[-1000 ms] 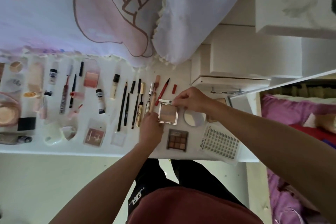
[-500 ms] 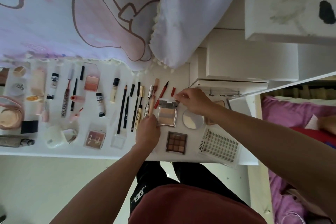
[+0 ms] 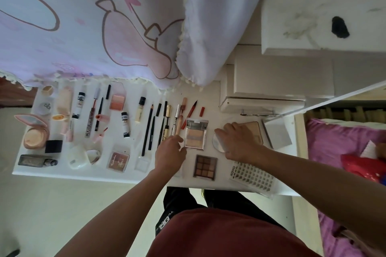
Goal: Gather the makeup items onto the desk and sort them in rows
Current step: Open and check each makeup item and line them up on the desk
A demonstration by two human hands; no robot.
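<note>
Palette (image 3: 196,135), open at frame centre on the desk (image 3: 211,110): released by the right hand (image 3: 236,142), since shifted right and laid slack over a round mirror (image 3: 216,145). Steadied at its left edge by the loose left hand (image 3: 171,150). Probably placed; mirror next.

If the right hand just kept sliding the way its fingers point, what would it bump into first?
Probably the open palette: the right hand points up and left in the picture, and the palette's lid lies just beyond its fingertips. How high the hand is held is unclear.
</note>
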